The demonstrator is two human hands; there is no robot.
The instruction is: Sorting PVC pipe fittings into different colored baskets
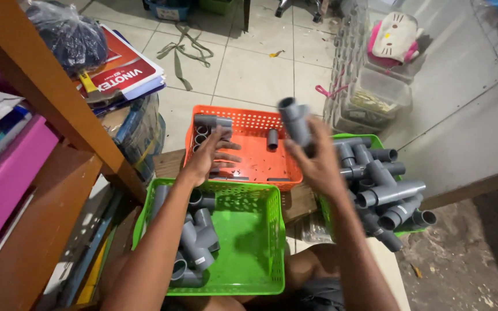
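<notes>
Sitting at the far left, a wooden shelf frame is leaning across my view, with pink boxes stacked beneath it and a dark bagged bundle resting on red printed packets behind it. Moving right, a green basket is sitting just in front of my legs, holding a cluster of grey pipe fittings along its left side. My left hand is hovering above the near edge of the orange basket, fingers spread and released, gripping nothing; it is reaching close to a grey fitting lying in that basket's back left corner, though I cannot tell whether my fingertips are touching it. A short grey coupling is standing upright near the middle of the orange basket. Further right, my right hand is clenching a grey pipe fitting, holding it raised and tilted above the gap between the orange basket and a second green basket. That basket is overflowing with a heap of grey fittings, piled against one another. Beyond it, clear plastic containers are standing against the wall, with a white and pink toy-like item lying on top of them.
</notes>
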